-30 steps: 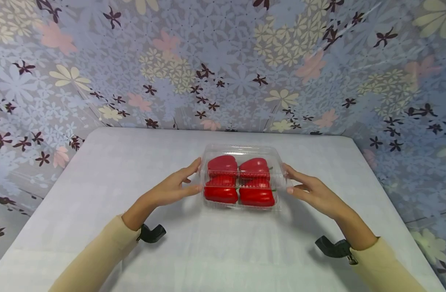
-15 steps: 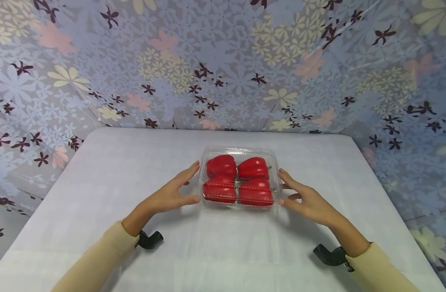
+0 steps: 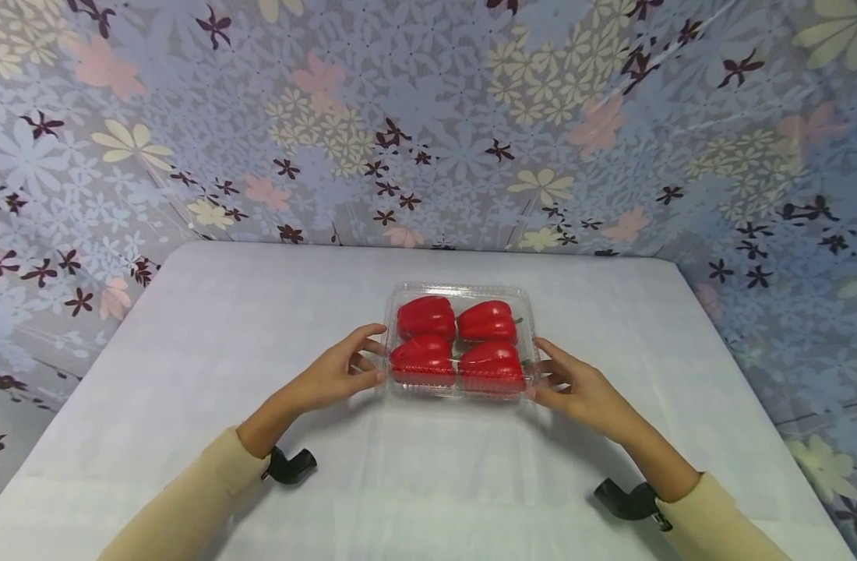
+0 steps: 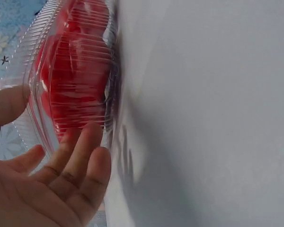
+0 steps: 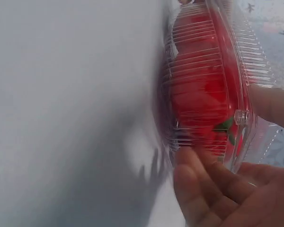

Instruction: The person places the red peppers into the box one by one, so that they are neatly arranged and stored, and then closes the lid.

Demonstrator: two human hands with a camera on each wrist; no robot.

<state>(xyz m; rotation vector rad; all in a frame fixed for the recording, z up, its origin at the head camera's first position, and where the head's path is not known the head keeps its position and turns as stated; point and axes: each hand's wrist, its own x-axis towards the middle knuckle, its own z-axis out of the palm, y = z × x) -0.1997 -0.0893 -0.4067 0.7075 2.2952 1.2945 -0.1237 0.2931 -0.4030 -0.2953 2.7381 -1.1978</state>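
A clear plastic clamshell box (image 3: 456,396) with several red bell peppers (image 3: 488,321) inside lies on the white table. Its lid sits down over the peppers. At the left end, my left hand (image 3: 333,375) holds the box's edge; the left wrist view shows the thumb on the rim and the other fingers against the ribbed side wall (image 4: 78,90). On the opposite end my right hand (image 3: 586,393) grips likewise, its thumb at the rim and fingers low on the wall in the right wrist view. A green stem (image 5: 225,125) shows through the plastic there.
A white cloth (image 3: 428,483) covers the table. Flower-patterned fabric (image 3: 442,140) rises behind the table and along its sides. Each wrist carries a black camera mount (image 3: 290,466) close above the cloth.
The box's lid has come down from a slightly raised position. Both hands have moved down with it toward the near side, and their fingers now close on the box's ends.
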